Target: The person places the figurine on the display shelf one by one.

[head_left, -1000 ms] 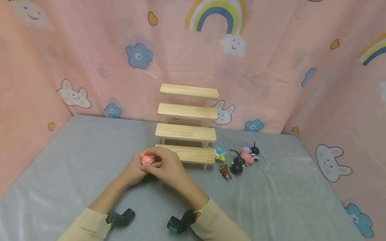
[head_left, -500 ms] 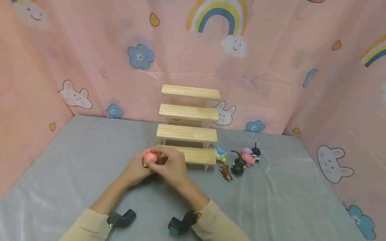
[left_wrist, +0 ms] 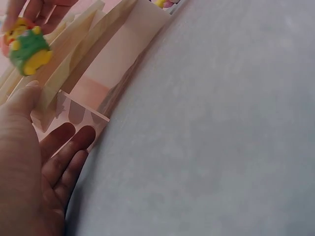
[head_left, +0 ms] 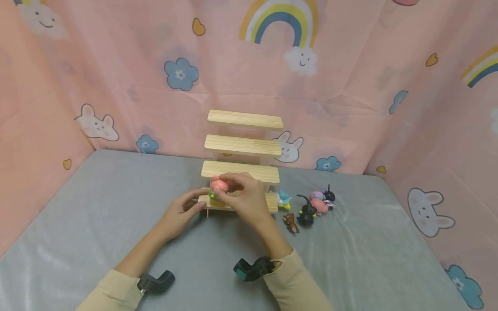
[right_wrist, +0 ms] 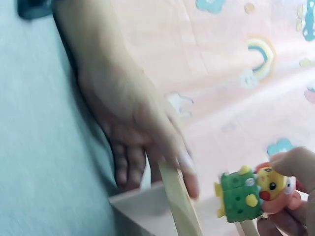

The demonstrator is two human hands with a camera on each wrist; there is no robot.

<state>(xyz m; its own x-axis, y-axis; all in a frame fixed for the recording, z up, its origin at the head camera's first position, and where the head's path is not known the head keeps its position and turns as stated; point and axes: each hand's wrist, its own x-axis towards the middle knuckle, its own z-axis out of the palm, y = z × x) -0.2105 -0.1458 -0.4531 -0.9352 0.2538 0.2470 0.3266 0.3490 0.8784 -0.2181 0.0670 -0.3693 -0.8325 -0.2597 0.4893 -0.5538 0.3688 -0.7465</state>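
Note:
My right hand (head_left: 249, 196) pinches a small toy figurine (head_left: 220, 185) by its pink, eared head. In the right wrist view the figurine (right_wrist: 241, 195) shows a yellow face and a green, spotted body with yellow limbs. It is held just above the lowest step of a wooden four-step display stand (head_left: 241, 172), near the left end. My left hand (head_left: 177, 216) grips the left end of that lowest step, thumb at the front edge and a finger behind. The left wrist view shows its other fingers (left_wrist: 74, 142) beside the stand's clear side panel (left_wrist: 81, 115).
Right of the stand lie several toy figures: a blue-and-yellow one (head_left: 284, 199), a brown one (head_left: 290, 222), a black one with a long curl (head_left: 306, 214) and a pink one (head_left: 319, 204). A grey cloth (head_left: 369, 259) covers the table; a pink patterned curtain (head_left: 342, 77) stands behind.
Both hands were together left of the stand around the figurine. The right hand has carried it right and up over the lowest step; the left has let go and taken the step's end.

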